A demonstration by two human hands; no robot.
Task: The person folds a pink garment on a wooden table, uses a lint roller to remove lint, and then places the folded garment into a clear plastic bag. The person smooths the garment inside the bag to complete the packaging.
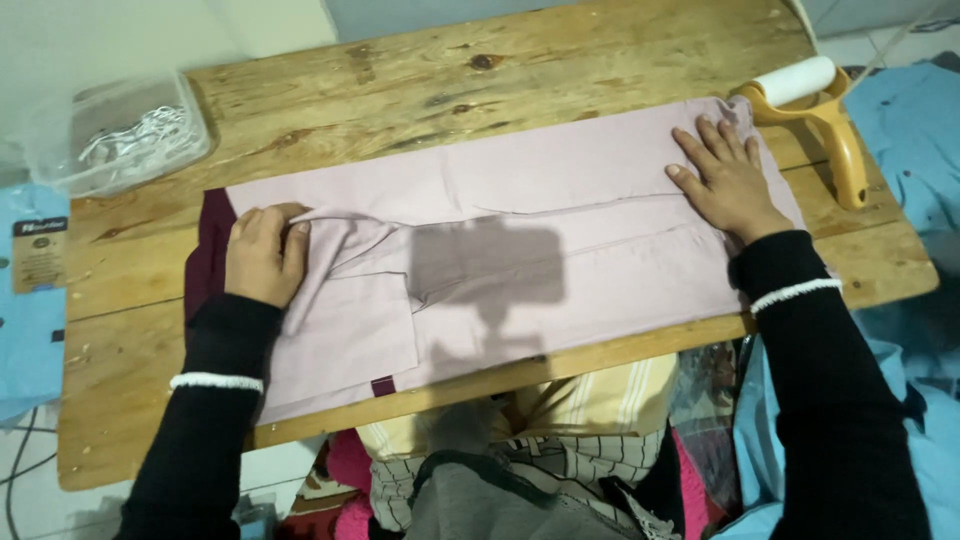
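A pale lilac garment (560,200) with dark maroon trim lies folded lengthwise across a wooden table (400,90). My left hand (264,254) rests at the garment's left end, fingers curled over a bunched fold of the cloth. My right hand (727,180) lies flat with fingers spread on the right end of the garment, pressing it to the table. Both arms wear black sleeves with white-edged cuffs. A shadow falls across the middle of the cloth.
A lint roller (820,105) with a yellow handle lies at the table's right end. A clear plastic box (115,130) of white items sits at the far left. Blue cloth (915,130) lies on the right, and a pile of clothes (540,450) sits below the front edge.
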